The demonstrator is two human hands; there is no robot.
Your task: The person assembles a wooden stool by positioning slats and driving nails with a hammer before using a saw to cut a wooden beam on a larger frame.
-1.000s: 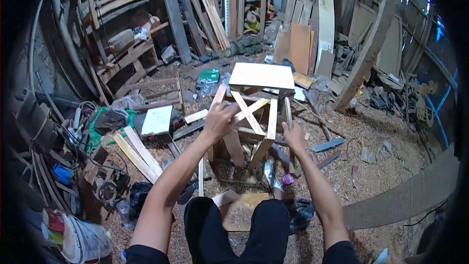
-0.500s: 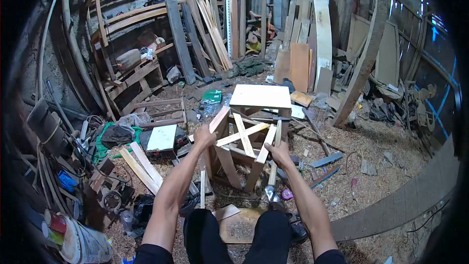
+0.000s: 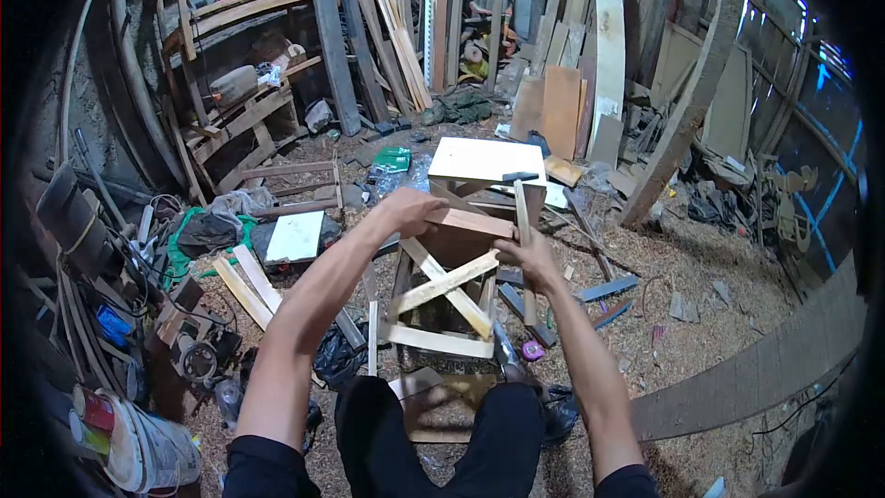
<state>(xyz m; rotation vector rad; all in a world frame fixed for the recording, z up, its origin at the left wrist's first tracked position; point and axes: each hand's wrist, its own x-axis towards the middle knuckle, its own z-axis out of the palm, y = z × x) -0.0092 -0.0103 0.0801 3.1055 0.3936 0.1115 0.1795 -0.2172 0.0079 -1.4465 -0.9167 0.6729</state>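
Observation:
My left hand [image 3: 409,212] is closed on the left end of a short flat wooden piece [image 3: 472,221], raised over a wooden frame. My right hand [image 3: 527,254] is closed at the piece's right end, where a narrow upright stick [image 3: 523,212] also passes through the grip. Below them, two light strips form a cross [image 3: 447,286] on the frame, whose near rail [image 3: 441,341] faces me. Behind stands a white-topped stool [image 3: 487,160] with a small dark object [image 3: 520,176] on its right edge.
A white board [image 3: 295,237] and loose strips lie at the left. A hammer [image 3: 509,350] and a pink tape measure [image 3: 533,350] are near my right knee. A bucket [image 3: 152,447] stands at the lower left. A slanted post [image 3: 687,101] rises at the right.
My left hand has moved up and right, bringing its wooden piece level across to my right hand. The frame with the crossed strips has turned and shifted, its near rail now facing me.

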